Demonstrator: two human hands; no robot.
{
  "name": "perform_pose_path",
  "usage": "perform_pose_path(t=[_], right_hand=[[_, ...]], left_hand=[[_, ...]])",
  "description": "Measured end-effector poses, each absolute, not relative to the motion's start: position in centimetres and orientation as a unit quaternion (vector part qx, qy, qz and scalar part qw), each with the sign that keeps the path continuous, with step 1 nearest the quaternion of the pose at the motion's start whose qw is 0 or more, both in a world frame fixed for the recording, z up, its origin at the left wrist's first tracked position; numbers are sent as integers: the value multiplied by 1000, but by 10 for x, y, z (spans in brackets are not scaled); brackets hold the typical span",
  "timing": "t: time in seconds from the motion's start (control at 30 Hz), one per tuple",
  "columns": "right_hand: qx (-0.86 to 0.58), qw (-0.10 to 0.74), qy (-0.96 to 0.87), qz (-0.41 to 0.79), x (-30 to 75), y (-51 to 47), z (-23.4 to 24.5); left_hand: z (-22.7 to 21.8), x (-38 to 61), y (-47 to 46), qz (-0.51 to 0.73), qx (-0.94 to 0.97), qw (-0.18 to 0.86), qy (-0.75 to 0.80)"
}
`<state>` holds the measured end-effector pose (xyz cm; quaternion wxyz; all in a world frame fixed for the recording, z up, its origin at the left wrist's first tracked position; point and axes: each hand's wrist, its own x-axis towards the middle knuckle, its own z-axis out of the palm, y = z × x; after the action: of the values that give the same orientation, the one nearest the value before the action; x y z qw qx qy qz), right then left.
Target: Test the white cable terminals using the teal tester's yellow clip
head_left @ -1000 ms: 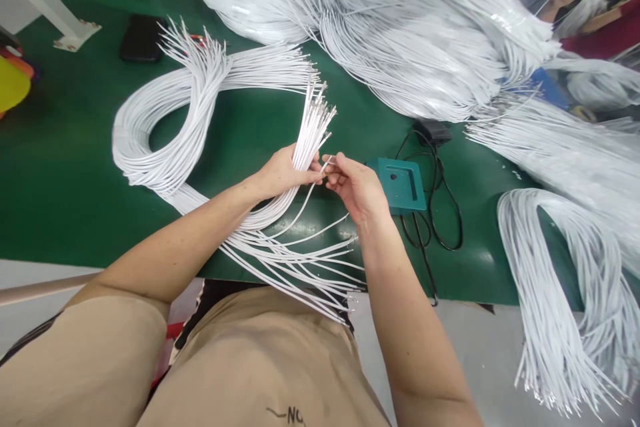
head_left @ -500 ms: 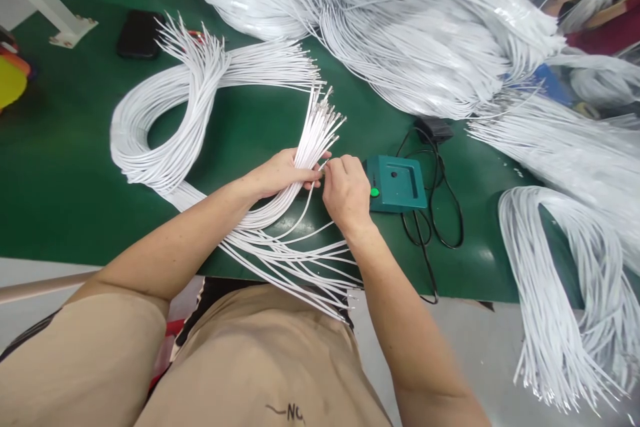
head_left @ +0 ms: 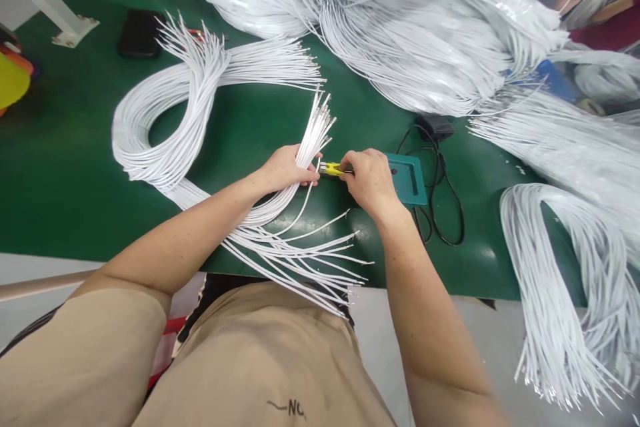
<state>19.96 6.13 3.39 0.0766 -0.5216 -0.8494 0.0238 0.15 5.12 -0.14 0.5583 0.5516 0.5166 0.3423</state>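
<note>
My right hand (head_left: 373,180) moved onto flat teal plastic box (head_left: 413,177), fingers now pinching small yellow clip (head_left: 333,169); left hand (head_left: 287,170), left of box, still clamps white cable bundle (head_left: 315,133).

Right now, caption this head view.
Left hand holds white cables; right hand pinches a yellow piece by a teal box.

left hand (head_left: 285,170) cables (head_left: 313,137), right hand (head_left: 370,180) yellow piece (head_left: 333,169)
</note>
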Motion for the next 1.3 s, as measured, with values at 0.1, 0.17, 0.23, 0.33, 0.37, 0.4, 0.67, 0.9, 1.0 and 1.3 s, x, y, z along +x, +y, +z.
perform_pose_path(t=[0.1,0.17,0.23,0.33,0.37,0.4,0.67,0.9,1.0,1.3], right_hand=[[-531,90,-843,14,199,63,31],[-539,90,-837,12,199,63,31],[-542,84,-836,19,198,63,32],[-536,92,-839,21,202,60,33],[-541,104,-835,8,204,58,32],[-554,118,-824,-14,207,56,31],[-645,140,-742,-118,221,52,15],[-375,161,-910,68,180,11,34],[-319,93,-939,95,159,-14,34],[-442,99,-841,295,161,-12,38]], left_hand=[[-3,3,52,326,572,523,542],[-2,4,53,313,586,503,553],[-1,4,53,303,597,489,559],[1,5,53,293,598,489,563],[1,5,53,291,595,493,564],[1,5,53,289,592,499,563],[2,-3,54,307,558,544,546],[6,-5,50,389,520,601,466],[7,-4,49,401,504,622,446],[10,-2,48,402,466,624,481]])
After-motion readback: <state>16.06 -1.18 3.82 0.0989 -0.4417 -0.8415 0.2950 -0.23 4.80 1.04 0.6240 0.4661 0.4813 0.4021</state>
